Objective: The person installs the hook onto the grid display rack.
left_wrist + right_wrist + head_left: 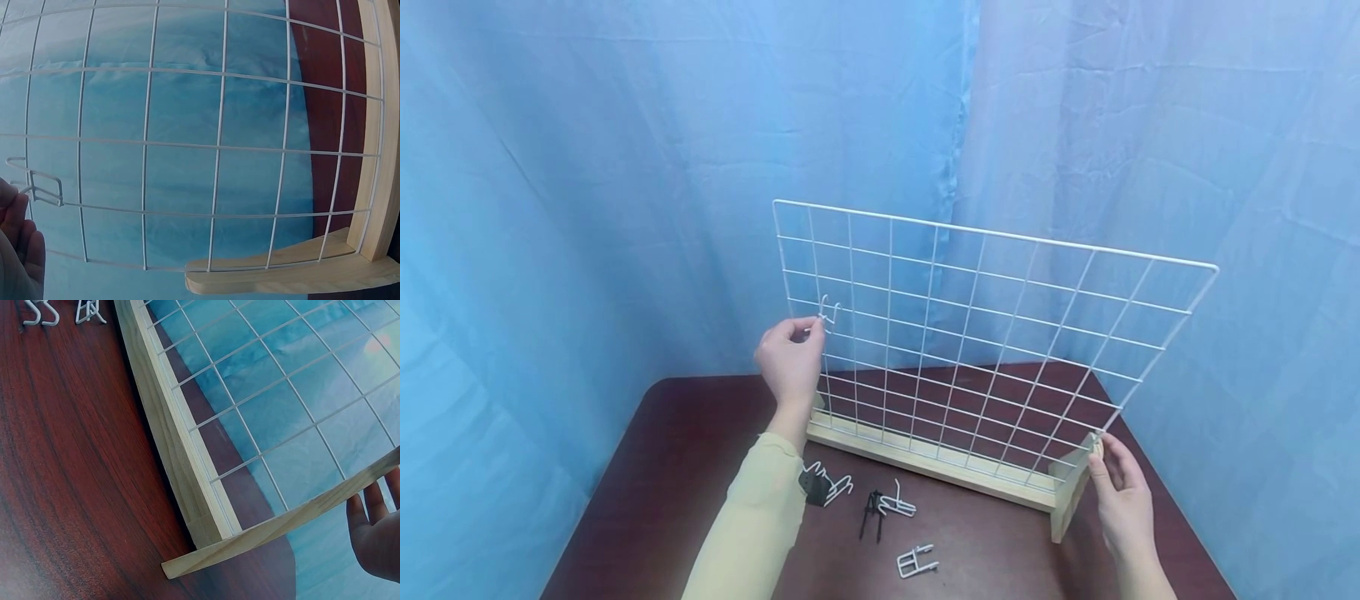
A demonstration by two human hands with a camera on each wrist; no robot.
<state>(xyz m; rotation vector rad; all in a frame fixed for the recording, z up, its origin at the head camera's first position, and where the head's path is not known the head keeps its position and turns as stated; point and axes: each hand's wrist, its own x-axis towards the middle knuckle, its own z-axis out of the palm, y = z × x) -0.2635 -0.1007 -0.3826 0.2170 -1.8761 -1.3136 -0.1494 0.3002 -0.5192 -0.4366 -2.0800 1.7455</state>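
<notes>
A white wire grid panel [937,224] stands tilted in a pale wooden base [925,455]. Near the panel's left edge, my left hand [792,362] pinches a small white wire hook [829,310] between thumb and fingertips. The left wrist view has that hook [60,187] at the grid wires; whether it is seated on one, I cannot tell. At the other end, my right hand [1126,500] holds the upper part of the wooden end piece [1073,492], thumb on the near side. In the right wrist view, its fingers lie against the end piece [250,542].
On the dark red table [677,450] in front of the base lie white hooks beside a dark flat piece [815,487], a black hook [872,504], a white hook [898,507] and another white hook [917,562]. Blue curtains [625,208] hang behind and at both sides.
</notes>
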